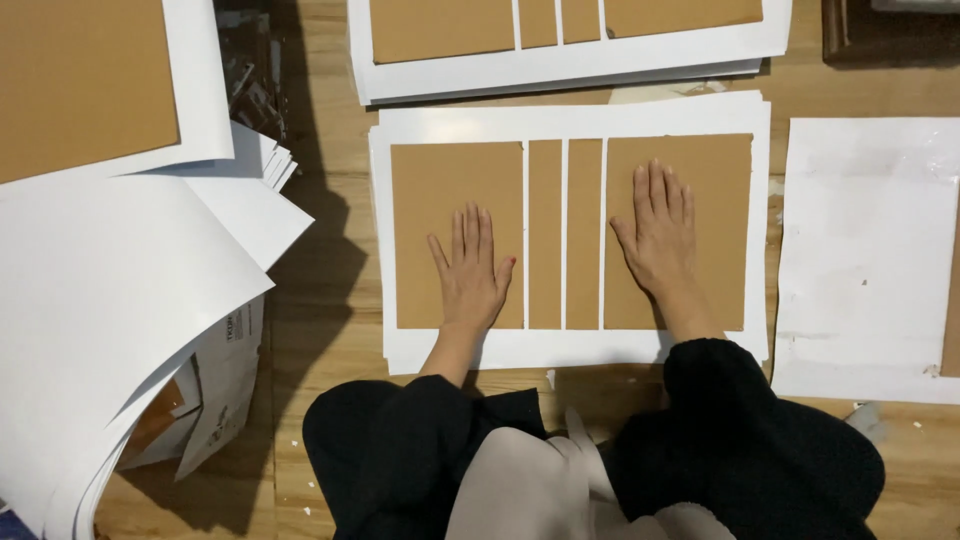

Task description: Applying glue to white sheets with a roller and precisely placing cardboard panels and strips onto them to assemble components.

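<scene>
1. On the wooden floor (330,330) between the person's knees and a second laid-out set, a white sheet (570,120) carries four brown cardboard pieces: a wide left panel (410,200), two narrow strips (545,240) (584,240) and a wide right panel (720,180).
2. Left hand (470,270) lies flat and fully spread on the left panel, palm down, gripping nothing. Right hand (660,235) lies the same way on the right panel, fingers together and extended, holding nothing.
3. Risk, as I judge it: the gaps between the pieces are thin, so any sideways drag of a palm could skew a panel and close or widen a gap.
4. Uneven pressure could leave corners unpressed, since both palms sit near the panels' inner parts and the outer edges go untouched.
5. The sheet rests on a stack of similar sheets (760,350); a push could slide the top one off square.
6. Loose curled white paper (110,300) lies well apart at the left, and another white sheet (860,260) lies just beside on the right.
7. Containers: none is clearly visible; a printed white bag or wrapper (225,380) lies under the curled paper, contents hidden.
</scene>
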